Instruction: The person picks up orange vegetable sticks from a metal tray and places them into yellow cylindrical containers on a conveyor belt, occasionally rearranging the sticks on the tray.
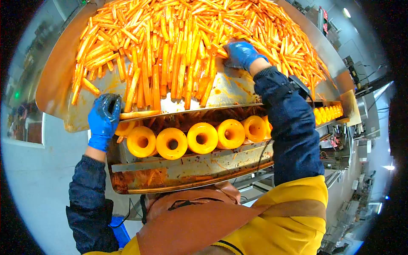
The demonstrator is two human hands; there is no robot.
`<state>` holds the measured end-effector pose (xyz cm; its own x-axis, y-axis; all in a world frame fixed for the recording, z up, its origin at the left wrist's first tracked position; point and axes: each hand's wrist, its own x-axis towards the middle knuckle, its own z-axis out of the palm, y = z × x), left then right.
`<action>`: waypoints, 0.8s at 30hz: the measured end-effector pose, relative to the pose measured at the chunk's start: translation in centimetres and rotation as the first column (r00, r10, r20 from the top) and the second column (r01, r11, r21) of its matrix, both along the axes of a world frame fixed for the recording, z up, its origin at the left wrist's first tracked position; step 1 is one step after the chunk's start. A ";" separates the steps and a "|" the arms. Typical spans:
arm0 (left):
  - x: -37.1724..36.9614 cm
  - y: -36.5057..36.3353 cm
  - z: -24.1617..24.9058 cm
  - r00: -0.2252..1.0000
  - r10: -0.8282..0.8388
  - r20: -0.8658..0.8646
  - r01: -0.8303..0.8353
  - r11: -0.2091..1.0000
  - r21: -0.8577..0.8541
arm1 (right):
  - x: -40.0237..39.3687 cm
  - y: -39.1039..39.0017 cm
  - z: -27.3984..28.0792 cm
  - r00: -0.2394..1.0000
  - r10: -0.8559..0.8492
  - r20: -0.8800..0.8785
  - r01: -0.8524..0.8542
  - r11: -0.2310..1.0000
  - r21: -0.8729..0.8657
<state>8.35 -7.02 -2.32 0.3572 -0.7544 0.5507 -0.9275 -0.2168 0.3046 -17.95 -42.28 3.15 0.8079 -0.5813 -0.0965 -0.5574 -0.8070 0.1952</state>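
Observation:
A large heap of orange, oily-looking food sticks (178, 51) covers the metal tray (238, 91) in front of me. Both hands wear blue gloves. At the tray's near left edge, my left hand (103, 121) is closed, with the end of one orange stick (138, 114) at its fingers. That stick lies sideways along the tray's lip. My right hand (243, 55) reaches into the heap right of the middle, its fingers curled against the sticks; its fingertips are partly hidden, and a stick end touches them.
Below the tray's lip runs a row of yellow ring-shaped pieces with central holes (202, 138), partly behind my right sleeve. A stained metal ledge (191, 170) lies nearer my body. The tray has raised side walls (55, 80). Other equipment stands at the far right.

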 end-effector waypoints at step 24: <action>0.3 0.0 -0.3 0.999 0.038 -0.012 -0.037 0.998 0.056 | -12.7 22.2 -4.8 -0.065 -0.803 0.593 -0.135 0.595 0.792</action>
<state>8.65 -7.07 -2.66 0.3924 -0.7698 0.5034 -0.9145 -0.2679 0.3032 -30.61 -20.09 -1.66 0.1215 -0.9921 0.0327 -0.0474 -0.0387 -0.9981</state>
